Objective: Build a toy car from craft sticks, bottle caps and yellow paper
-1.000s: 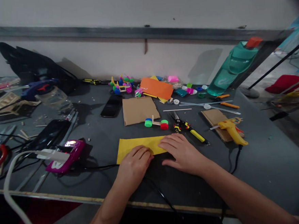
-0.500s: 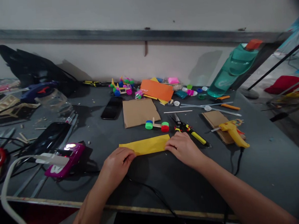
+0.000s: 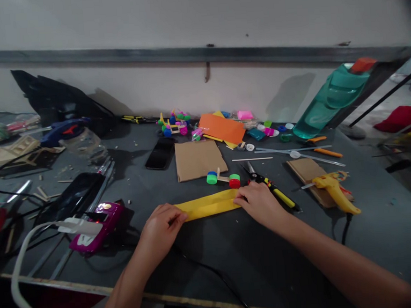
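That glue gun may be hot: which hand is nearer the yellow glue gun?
Right. The right hand holds the right end of the yellow paper strip, just left of the glue gun; the left hand holds the strip's opposite end, farther away.

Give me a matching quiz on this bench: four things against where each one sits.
1 strip
2 glue gun
3 pink gadget
4 bottle

a leaning by the wall, far right
b on brown card
c ends at left hand and right hand
d under a white plug, far left

Pairs: 1-c, 2-b, 3-d, 4-a
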The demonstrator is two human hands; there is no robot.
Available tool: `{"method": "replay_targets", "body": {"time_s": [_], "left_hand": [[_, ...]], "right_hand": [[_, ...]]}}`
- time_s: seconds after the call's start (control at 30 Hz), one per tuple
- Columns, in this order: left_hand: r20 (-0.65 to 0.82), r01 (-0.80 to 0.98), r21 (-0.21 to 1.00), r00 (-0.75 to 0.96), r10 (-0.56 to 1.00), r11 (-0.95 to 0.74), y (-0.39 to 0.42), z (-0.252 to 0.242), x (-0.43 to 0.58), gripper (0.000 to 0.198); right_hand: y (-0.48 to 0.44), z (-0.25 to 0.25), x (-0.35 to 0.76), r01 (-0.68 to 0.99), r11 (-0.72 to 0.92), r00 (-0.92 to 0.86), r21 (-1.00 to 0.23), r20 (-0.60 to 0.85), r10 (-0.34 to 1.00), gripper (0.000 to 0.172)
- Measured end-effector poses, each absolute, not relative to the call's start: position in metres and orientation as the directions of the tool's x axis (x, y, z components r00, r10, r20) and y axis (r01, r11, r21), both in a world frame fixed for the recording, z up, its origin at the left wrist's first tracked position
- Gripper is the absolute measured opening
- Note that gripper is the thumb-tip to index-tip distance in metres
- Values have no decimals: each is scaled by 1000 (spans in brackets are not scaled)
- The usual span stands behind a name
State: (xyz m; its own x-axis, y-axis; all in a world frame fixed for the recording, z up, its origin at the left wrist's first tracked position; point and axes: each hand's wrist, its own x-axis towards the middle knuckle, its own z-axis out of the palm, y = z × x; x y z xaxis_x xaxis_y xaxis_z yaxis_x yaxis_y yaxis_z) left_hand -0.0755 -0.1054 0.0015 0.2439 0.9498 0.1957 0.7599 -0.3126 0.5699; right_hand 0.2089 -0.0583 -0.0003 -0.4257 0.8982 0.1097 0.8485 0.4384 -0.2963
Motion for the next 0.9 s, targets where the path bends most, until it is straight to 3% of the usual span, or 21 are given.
{"method": "replay_targets", "body": {"time_s": [0.17, 0.3, 0.43, 0.57, 0.9], "left_hand": [[296, 768, 551, 186, 937, -326, -108, -9, -82, 18], [372, 795, 517, 126, 920, -318, -109, -7, -83, 15], [253, 760, 585, 161, 954, -284, -112, -5, -88, 14], [187, 774, 586, 158, 970, -239, -111, -6, -91, 19], [269, 920, 341, 103, 958, -195, -105, -9, -81, 23]], "right_hand": [[-59, -3, 207, 860, 412, -380, -302, 160, 911, 17], [-61, -5, 211, 787, 484, -426, -382, 231, 875, 17], [-60, -2, 217, 744, 509, -486, -433, 173, 857, 19], [-60, 3, 215, 791, 472, -466, -390, 116, 877, 21], [-59, 4, 208, 857, 401, -404, -323, 61, 913, 18]]}}
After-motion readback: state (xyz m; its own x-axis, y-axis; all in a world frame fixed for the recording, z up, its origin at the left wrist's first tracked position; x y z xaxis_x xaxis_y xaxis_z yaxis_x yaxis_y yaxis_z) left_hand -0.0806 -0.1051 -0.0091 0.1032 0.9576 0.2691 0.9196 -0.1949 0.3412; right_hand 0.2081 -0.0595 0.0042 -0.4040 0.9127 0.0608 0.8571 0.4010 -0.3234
